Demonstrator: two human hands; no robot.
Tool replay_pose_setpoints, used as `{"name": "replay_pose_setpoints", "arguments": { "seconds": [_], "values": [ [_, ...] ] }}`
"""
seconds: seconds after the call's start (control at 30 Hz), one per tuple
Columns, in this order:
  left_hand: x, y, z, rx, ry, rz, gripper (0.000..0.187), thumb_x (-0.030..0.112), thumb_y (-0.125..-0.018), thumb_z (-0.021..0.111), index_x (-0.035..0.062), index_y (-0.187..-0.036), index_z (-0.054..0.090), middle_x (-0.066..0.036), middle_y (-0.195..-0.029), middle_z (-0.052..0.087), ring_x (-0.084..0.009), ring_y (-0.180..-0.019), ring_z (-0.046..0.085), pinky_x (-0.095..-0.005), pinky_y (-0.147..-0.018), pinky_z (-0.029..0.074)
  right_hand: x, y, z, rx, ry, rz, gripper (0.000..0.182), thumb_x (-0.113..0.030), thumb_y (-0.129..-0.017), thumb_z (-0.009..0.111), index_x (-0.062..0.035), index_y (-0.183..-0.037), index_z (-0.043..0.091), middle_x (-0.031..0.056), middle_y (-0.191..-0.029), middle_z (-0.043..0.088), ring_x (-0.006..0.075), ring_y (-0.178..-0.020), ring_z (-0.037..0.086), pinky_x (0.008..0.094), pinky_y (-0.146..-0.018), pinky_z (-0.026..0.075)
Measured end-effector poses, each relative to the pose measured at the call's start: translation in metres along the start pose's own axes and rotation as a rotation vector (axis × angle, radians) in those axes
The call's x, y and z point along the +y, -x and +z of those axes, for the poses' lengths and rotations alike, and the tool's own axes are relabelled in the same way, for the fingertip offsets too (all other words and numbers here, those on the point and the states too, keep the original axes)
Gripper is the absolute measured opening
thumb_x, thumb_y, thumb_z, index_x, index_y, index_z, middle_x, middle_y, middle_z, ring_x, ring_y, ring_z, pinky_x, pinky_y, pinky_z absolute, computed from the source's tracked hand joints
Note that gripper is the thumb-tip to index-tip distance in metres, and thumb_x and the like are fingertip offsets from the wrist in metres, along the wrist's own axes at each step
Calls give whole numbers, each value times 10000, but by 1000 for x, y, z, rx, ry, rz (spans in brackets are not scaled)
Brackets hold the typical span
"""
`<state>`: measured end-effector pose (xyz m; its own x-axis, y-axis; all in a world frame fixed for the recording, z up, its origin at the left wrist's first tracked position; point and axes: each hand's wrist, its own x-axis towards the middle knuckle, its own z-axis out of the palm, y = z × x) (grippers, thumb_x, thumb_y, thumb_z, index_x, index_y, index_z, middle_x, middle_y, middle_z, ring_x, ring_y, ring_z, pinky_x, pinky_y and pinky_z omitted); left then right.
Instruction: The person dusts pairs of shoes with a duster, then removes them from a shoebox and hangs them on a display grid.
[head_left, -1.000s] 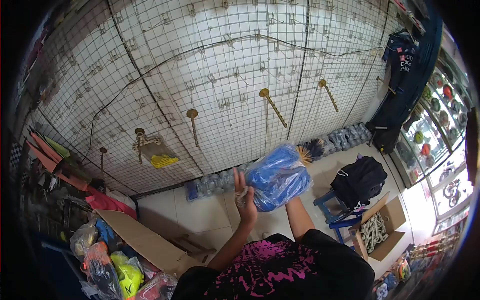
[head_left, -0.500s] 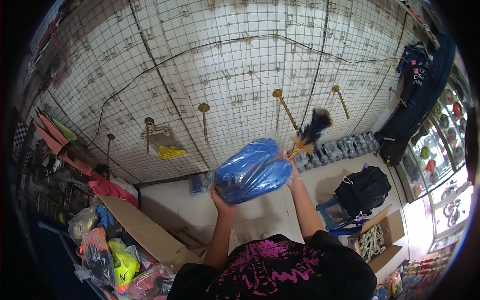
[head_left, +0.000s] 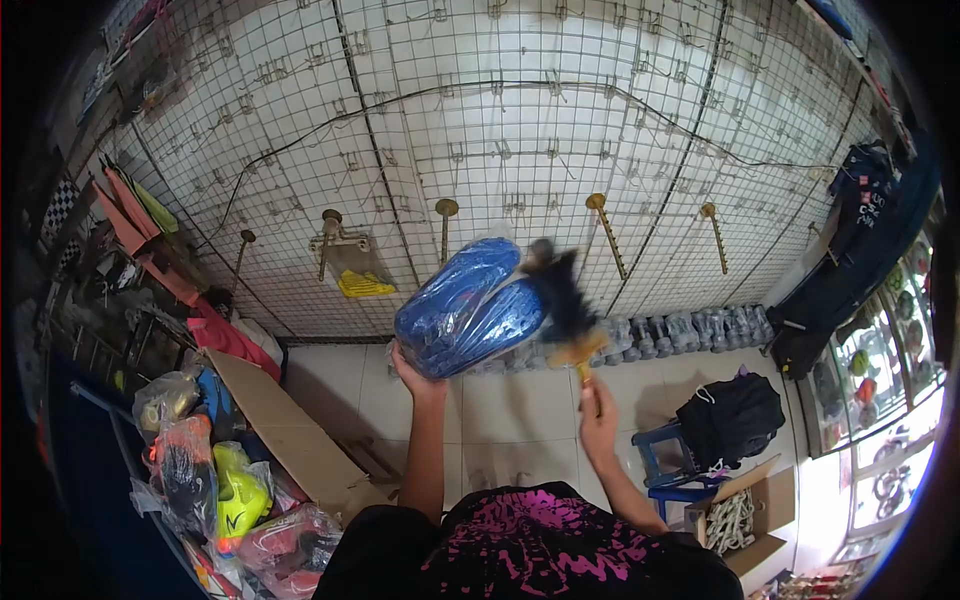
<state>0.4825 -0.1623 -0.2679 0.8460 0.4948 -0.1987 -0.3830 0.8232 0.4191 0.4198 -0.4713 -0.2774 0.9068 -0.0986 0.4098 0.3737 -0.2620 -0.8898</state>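
Observation:
My left hand (head_left: 420, 377) grips the lower left end of a pair of blue padded pieces (head_left: 470, 312) wrapped in shiny clear plastic, holding them up in front of the wire grid. The two rounded pieces lie side by side, tilted up to the right. In my right hand (head_left: 598, 420) is the handle of a feather duster (head_left: 572, 310). Its dark feathers point upward, slightly blurred, right beside the right end of the blue pieces. My right fingers wrap round the handle below a tan collar.
A wire grid wall (head_left: 540, 130) with hooks and brass rods faces me. Along its foot runs a row of plastic-wrapped dark items (head_left: 690, 330). Bagged shoes (head_left: 240, 495) fill a cardboard box (head_left: 290, 430) at left. At right stand a stool with a black bag (head_left: 735, 415) and an open carton (head_left: 775, 510).
My right hand has left the blue pieces and moved right and down, swinging the feather duster against their right side. My left hand still holds the pieces, now slightly higher and further left.

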Motion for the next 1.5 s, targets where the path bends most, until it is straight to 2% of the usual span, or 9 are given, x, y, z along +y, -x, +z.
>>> {"name": "replay_pose_setpoints", "arguments": {
  "seconds": [0.17,0.33,0.47,0.57,0.7,0.93,1.13,1.33,1.5],
  "values": [
    [1,-9,-3,-255,57,-85,522,480,-998,421,101,-1338,538,-88,-1356,567,-287,-1234,566,-466,-1026,488,-47,27,9,-522,211,-136,358,-208,-994,612,1,-1284,628,199,-966,713,197,-841,724,338,-712,543],
    [-1,-9,-3,-31,-7,-7,530,487,-999,415,102,-1336,551,-91,-1335,587,-294,-1226,574,-463,-1027,486,-32,4,15,-45,57,88,286,-228,-1028,559,22,-1155,614,12,-726,457,83,-662,409,265,-579,372],
    [0,-7,-2,-20,-22,19,525,486,-1001,414,103,-1332,555,-92,-1326,592,-293,-1222,577,-465,-1026,485,-21,17,13,-184,128,48,331,-214,-1008,591,-3,-1258,634,128,-842,689,128,-738,646,301,-646,508],
    [1,-10,-8,-50,-5,1,525,486,-1002,420,103,-1336,551,-89,-1339,580,-291,-1223,576,-462,-1028,483,-30,26,16,-328,176,-245,331,-217,-1004,598,-14,-1262,636,127,-843,690,131,-728,648,306,-634,508],
    [8,3,3,1,-18,15,534,490,-1001,430,99,-1347,543,-89,-1338,578,-289,-1226,574,-464,-1030,483,-44,3,16,-120,80,197,344,-217,-1035,538,28,-1264,616,43,-885,661,97,-743,536,266,-706,476],
    [15,7,1,-82,-9,-17,538,482,-1004,431,95,-1367,522,-100,-1357,561,-288,-1244,559,-446,-1038,476,-39,13,29,-363,70,-198,358,-226,-1040,536,54,-1252,606,21,-837,611,108,-752,518,283,-694,466],
    [25,14,4,-53,-10,14,527,460,-1021,399,90,-1379,515,-97,-1373,546,-291,-1250,552,-457,-1053,464,-14,-9,30,-39,1,243,346,-212,-1006,592,-2,-1279,622,124,-941,714,154,-830,675,295,-744,517],
    [30,17,8,-139,-11,32,547,466,-1018,402,78,-1393,494,-117,-1370,539,-299,-1252,547,-464,-1051,468,-36,2,33,-375,30,-184,324,-213,-1028,559,13,-1249,627,3,-819,604,71,-715,489,254,-643,441],
    [33,12,1,-188,-16,52,541,436,-1020,387,70,-1409,473,-133,-1387,528,-300,-1274,531,-455,-1067,455,-21,-15,38,-116,-69,117,336,-234,-1030,556,13,-1247,626,-4,-799,564,79,-711,494,251,-643,425]
  ]
}}
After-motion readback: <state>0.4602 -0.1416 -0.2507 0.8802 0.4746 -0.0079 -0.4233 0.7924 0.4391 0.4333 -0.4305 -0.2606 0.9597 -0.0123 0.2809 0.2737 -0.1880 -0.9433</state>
